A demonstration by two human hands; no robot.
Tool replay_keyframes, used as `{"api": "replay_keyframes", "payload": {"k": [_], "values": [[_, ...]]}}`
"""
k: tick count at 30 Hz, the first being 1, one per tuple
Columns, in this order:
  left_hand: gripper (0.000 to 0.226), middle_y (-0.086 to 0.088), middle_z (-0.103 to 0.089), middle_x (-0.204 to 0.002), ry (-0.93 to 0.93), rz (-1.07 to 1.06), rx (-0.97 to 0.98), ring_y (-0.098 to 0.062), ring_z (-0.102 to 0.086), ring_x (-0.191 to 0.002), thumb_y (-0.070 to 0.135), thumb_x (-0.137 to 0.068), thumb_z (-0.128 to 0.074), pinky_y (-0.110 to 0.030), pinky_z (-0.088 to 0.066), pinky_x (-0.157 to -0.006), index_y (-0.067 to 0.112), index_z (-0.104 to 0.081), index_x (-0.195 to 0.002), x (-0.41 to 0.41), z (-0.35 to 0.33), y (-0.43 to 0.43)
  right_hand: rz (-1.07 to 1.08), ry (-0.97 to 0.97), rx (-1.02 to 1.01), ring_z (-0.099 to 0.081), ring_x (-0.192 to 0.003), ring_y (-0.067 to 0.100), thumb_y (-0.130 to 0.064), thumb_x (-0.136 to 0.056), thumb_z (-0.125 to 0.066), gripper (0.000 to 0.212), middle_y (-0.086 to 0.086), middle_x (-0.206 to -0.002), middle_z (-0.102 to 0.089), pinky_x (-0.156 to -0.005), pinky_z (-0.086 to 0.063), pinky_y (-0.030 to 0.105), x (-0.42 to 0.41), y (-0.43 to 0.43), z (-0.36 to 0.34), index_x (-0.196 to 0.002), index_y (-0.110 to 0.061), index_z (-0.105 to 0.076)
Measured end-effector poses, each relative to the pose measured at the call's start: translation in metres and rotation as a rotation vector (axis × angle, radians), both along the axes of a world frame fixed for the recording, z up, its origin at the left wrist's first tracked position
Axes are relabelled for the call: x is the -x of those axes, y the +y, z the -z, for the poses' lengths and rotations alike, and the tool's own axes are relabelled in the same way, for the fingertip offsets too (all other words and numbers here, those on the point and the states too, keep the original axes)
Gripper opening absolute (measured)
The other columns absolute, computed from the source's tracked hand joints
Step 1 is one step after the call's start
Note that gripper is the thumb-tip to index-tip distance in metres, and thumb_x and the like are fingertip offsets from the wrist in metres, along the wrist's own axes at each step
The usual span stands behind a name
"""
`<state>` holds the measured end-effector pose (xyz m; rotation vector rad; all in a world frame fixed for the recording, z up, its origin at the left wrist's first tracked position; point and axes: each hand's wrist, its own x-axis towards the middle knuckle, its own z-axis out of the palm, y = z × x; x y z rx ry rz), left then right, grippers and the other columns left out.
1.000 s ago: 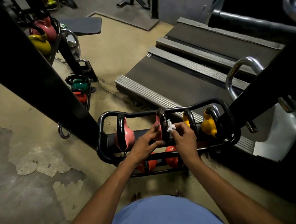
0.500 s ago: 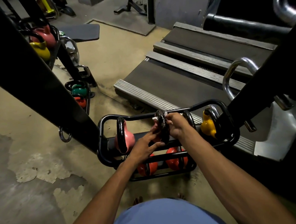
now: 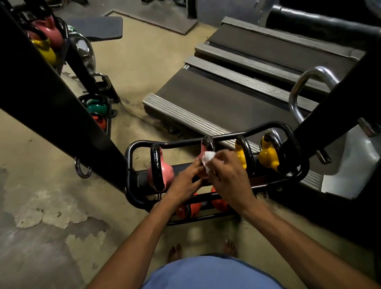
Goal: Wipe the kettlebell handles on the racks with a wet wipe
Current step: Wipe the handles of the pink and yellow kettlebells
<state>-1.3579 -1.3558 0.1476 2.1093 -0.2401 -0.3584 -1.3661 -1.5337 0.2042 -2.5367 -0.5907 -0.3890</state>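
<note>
Head view: 1 s ago the right hand had the wet wipe low beside the black handle of the second pink kettlebell. At 0.5 s ago it was up over the handle's crown, and now it's back down on the near leg just under the crown. Reads as one full up-and-down pass, so this handle is prob nearly done. The left hand has barely shifted and still braces the bell.

Hands: the right hand's fingers are curled, pinching the bunched wipe vs the handle. The left hand is near flat, fingers stretched & pressed on the bell's left side, gripping nothing I can make out.

Where: the bell sits on the top tier of the low rack, 2nd from the rack's left end. It's btwn the first pink kettlebell and the yellow kettlebells toward the rack's right end. Orange kettlebells sit on the rack's bottom tier, under the hands.

Look: the handle is a thick black loop standing upright, glossy, w/ the pink body mostly hidden by the hands. The wipe is small, white & crumpled. Can't tell from sheen which other handles are wiped. Past the rack's left end a further rack holds more bells, so lots prob remains
</note>
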Motion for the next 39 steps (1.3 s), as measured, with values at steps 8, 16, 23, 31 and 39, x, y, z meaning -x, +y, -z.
{"api": "replay_keyframes", "payload": {"k": [8,16,23,31,39], "values": [[0.069,0.009,-0.035,-0.165,-0.070,-0.072,-0.003,-0.003,-0.030,-0.151,0.034,-0.092,-0.076,-0.031,-0.030,-0.125,0.021,-0.048,-0.154,0.007,-0.012,-0.002,0.204,0.271,-0.389,-0.062,-0.090,0.005,-0.014,-0.095,-0.071,0.010,-0.007,-0.102,-0.062,-0.074,-0.054,0.025,0.040,-0.024,0.000,-0.103,-0.019,-0.069],[0.047,0.000,-0.054,-0.148,-0.516,-0.179,-0.021,-0.012,-0.046,-0.142,0.017,-0.094,-0.070,-0.033,-0.036,-0.120,0.013,-0.060,-0.140,0.016,-0.060,-0.046,0.448,0.340,-0.700,-0.070,-0.084,0.013,-0.024,-0.098,-0.068,0.004,-0.004,-0.089,-0.072,-0.078,-0.059,0.042,0.001,-0.068,-0.038,-0.096,-0.021,-0.070],[0.074,0.004,-0.024,-0.170,-0.273,-0.055,-0.124,-0.011,-0.027,-0.153,0.029,-0.095,-0.071,-0.037,-0.025,-0.127,0.021,-0.035,-0.160,-0.003,-0.057,-0.126,0.304,0.269,-0.317,-0.067,-0.080,0.012,-0.030,-0.091,-0.070,0.009,0.000,-0.089,-0.071,-0.075,-0.053,0.031,-0.116,-0.109,-0.053,-0.091,-0.022,-0.074],[0.093,0.003,-0.018,-0.171,-0.219,-0.093,-0.290,-0.016,-0.024,-0.155,0.016,-0.089,-0.075,-0.039,-0.031,-0.124,0.022,-0.022,-0.164,-0.030,-0.027,-0.148,0.039,0.491,0.038,-0.068,-0.084,0.029,-0.029,-0.093,-0.065,0.021,0.011,-0.088,-0.074,-0.067,-0.045,0.031,-0.173,-0.098,-0.021,-0.088,-0.012,-0.075],[0.091,0.001,-0.049,-0.152,-0.264,-0.142,-0.278,-0.023,-0.055,-0.129,0.013,-0.085,-0.077,-0.036,-0.048,-0.104,0.026,-0.028,-0.160,-0.026,-0.035,-0.153,-0.115,0.550,0.402,-0.065,-0.083,0.031,-0.026,-0.092,-0.063,0.018,0.009,-0.085,-0.066,-0.064,-0.046,0.034,-0.187,-0.079,-0.018,-0.090,-0.011,-0.073]]}}
